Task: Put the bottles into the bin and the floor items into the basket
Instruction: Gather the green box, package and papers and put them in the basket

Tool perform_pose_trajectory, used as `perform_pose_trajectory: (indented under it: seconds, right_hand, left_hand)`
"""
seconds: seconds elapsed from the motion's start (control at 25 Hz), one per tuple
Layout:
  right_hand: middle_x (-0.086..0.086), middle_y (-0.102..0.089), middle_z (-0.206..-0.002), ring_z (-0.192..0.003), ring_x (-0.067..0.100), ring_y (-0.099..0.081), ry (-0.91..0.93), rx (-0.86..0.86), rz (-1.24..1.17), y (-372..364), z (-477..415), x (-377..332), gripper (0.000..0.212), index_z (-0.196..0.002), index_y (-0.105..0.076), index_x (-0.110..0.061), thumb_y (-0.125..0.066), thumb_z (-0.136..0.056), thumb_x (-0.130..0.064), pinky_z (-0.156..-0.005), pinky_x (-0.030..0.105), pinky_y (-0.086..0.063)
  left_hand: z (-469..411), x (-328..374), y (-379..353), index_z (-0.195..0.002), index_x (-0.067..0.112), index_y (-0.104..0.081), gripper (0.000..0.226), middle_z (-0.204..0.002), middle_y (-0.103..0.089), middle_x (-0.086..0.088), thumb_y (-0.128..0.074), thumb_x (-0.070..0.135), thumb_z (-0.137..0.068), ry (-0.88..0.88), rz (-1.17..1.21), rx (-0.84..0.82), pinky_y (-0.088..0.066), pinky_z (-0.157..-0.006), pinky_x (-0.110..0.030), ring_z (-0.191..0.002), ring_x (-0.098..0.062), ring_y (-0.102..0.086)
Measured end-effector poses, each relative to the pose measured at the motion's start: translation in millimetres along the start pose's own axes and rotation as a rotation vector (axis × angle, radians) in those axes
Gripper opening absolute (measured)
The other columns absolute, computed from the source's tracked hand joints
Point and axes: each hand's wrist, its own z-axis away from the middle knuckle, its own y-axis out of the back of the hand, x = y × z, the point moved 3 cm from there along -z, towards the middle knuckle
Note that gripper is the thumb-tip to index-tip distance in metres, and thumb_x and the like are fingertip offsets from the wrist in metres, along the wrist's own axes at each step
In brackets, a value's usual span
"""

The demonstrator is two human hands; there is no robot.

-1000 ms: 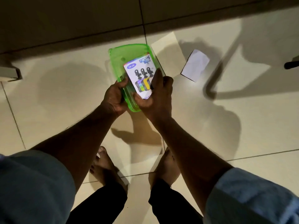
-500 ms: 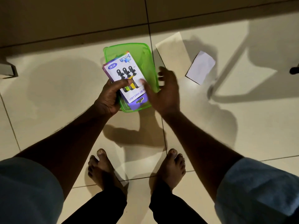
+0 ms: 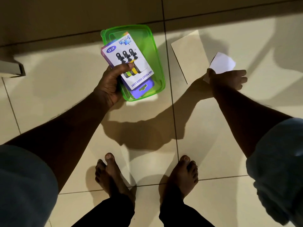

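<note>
Ledge (image 3: 11, 69), pale, juts in at the left edge of the frame, its corner pointing onto the tiled floor (image 3: 49, 99). Bare tile lies between it and the arms.

Left hand (image 3: 113, 82), left of centre, clamps a green plastic lid (image 3: 150, 46) and a printed box (image 3: 131, 56) together, with the thumb across the box face. The box lies on the lid, and its upper left corner overhangs the lid's rim. A shadow sits beneath them.

Right of the grout line, a beige card (image 3: 188, 53) lies flat, apart from the lid. A white paper (image 3: 223, 63) sits at the card's right edge; cannot tell whether it touches or overlaps.

Right hand (image 3: 227, 79) is low at centre right, thumb on the paper's near corner and fingers spread past it. Cannot tell whether it grips. The hands are well apart.

Bare feet (image 3: 111, 174) stand at bottom centre, with open tile between them and the card.
</note>
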Motion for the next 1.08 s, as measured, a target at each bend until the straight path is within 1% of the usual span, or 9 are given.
perform_pose_trajectory:
  seconds: [0.12,0.2,0.32,0.4,0.56,0.68,0.8,0.96,1.08]
  right_hand:
    - [0.008,-0.047,-0.133,-0.116,0.027,-0.055,0.008,-0.054,-0.158,-9,-4,6,0.091,-0.13,-0.033,-0.01,-0.085,-0.064,-0.045,-0.098,0.036,-0.047]
    - [0.007,-0.053,-0.123,-0.102,0.023,-0.057,-0.005,-0.088,-0.283,-9,-4,8,0.087,-0.126,-0.035,-0.01,-0.087,-0.063,-0.039,-0.088,0.03,-0.049]
    - [-0.001,-0.059,-0.091,-0.075,0.015,-0.057,0.035,-0.158,-0.298,-5,-7,12,0.051,-0.1,-0.053,-0.012,-0.085,-0.067,-0.033,-0.069,0.024,-0.046]
    - [-0.002,-0.063,-0.082,-0.068,0.012,-0.059,0.103,-0.203,-0.352,-1,-5,7,0.03,-0.086,-0.061,-0.012,-0.083,-0.07,-0.023,-0.063,0.022,-0.049]
    - [0.0,-0.06,-0.09,-0.076,0.011,-0.058,0.323,-0.227,-0.454,5,12,-19,0.033,-0.096,-0.06,-0.009,-0.079,-0.07,-0.018,-0.063,0.013,-0.048]
    - [-0.003,-0.055,-0.097,-0.083,0.009,-0.056,0.431,-0.29,-0.396,-5,29,-37,0.055,-0.11,-0.053,-0.011,-0.082,-0.063,-0.015,-0.065,0.008,-0.046]
    - [0.003,-0.059,-0.118,-0.102,0.015,-0.057,0.394,-0.31,-0.333,-18,37,-49,0.079,-0.127,-0.045,-0.011,-0.088,-0.061,-0.02,-0.082,0.02,-0.051]
    - [0.008,-0.058,-0.121,-0.104,0.021,-0.057,0.448,-0.216,-0.033,-27,36,-53,0.063,-0.114,-0.058,-0.005,-0.088,-0.061,-0.022,-0.084,0.028,-0.052]
    - [0.006,-0.044,-0.132,-0.119,0.026,-0.046,0.406,-0.089,0.137,-23,37,-53,0.075,-0.12,-0.053,-0.013,-0.089,-0.058,-0.037,-0.092,0.042,-0.045]
  left_hand:
    - [-1,-2,12,-0.115,0.013,-0.059,0.032,-0.105,-0.066,-0.007,-0.057,0.002,-0.085,-0.015,0.009,0.014,-0.05,-0.1,-0.045,-0.098,-0.024,-0.064]
    - [0,-4,19,-0.113,0.014,-0.06,0.028,-0.1,-0.069,-0.004,-0.056,0.003,-0.087,-0.01,-0.018,0.012,-0.052,-0.097,-0.042,-0.093,-0.021,-0.067]
    - [3,-5,22,-0.114,0.015,-0.06,0.027,-0.097,-0.072,-0.002,-0.054,0.004,-0.089,0.008,-0.011,-0.002,-0.052,-0.096,-0.041,-0.093,-0.02,-0.068]
    - [4,-4,23,-0.117,0.014,-0.058,0.029,-0.101,-0.071,-0.002,-0.054,0.005,-0.09,0.023,0.036,-0.015,-0.053,-0.095,-0.041,-0.096,-0.02,-0.068]
    - [9,-3,24,-0.112,0.015,-0.06,0.025,-0.095,-0.072,-0.001,-0.053,0.006,-0.089,0.071,0.094,-0.043,-0.056,-0.087,-0.038,-0.091,-0.019,-0.07]
    - [10,-2,27,-0.108,0.017,-0.063,0.023,-0.093,-0.073,0.001,-0.053,0.007,-0.089,0.076,0.082,-0.035,-0.056,-0.083,-0.036,-0.09,-0.017,-0.07]
    - [11,-1,32,-0.104,0.018,-0.066,0.022,-0.092,-0.074,0.001,-0.054,0.008,-0.089,0.072,0.095,-0.042,-0.056,-0.084,-0.037,-0.09,-0.018,-0.071]
    - [12,-1,37,-0.105,0.018,-0.065,0.023,-0.096,-0.073,0.001,-0.055,0.008,-0.088,0.093,0.102,-0.054,-0.055,-0.088,-0.04,-0.094,-0.019,-0.07]
    - [12,-3,40,-0.103,0.019,-0.065,0.022,-0.101,-0.069,-0.001,-0.056,0.009,-0.086,0.108,0.148,-0.033,-0.05,-0.1,-0.045,-0.103,-0.022,-0.063]
